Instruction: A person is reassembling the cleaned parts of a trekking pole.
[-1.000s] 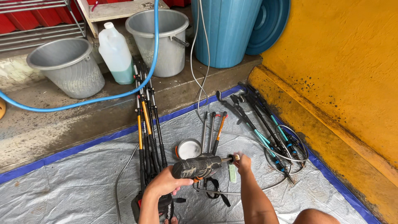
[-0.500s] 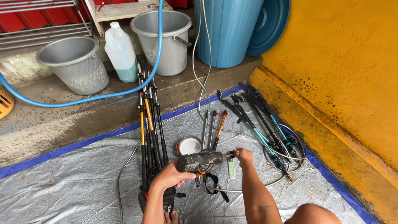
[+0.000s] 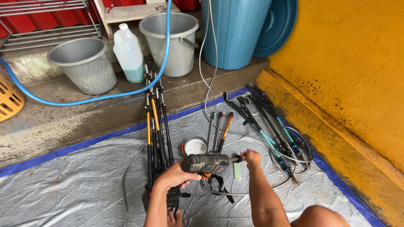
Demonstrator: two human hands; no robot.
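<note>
1. Since the earlier frame, both hands and the dark spray gun point(image 3: 206, 163) have barely shifted; the view has drifted a little, so the buckets sit further right.
2. Left hand point(image 3: 176, 175) has its fingers clenched around the gun's grip, holding it level above the grey tarp point(image 3: 75, 185).
3. Right hand point(image 3: 252, 158) pinches the brass fitting point(image 3: 238, 159) at the gun's right end, fingers closed on it.
4. Just beyond the gun lies a round tin lid point(image 3: 196, 146); to its left, a bundle of black and orange lances point(image 3: 155, 126).
5. Far off stand two grey buckets point(image 3: 82, 65), a white jug point(image 3: 128, 52) and a blue barrel point(image 3: 235, 29).
</note>
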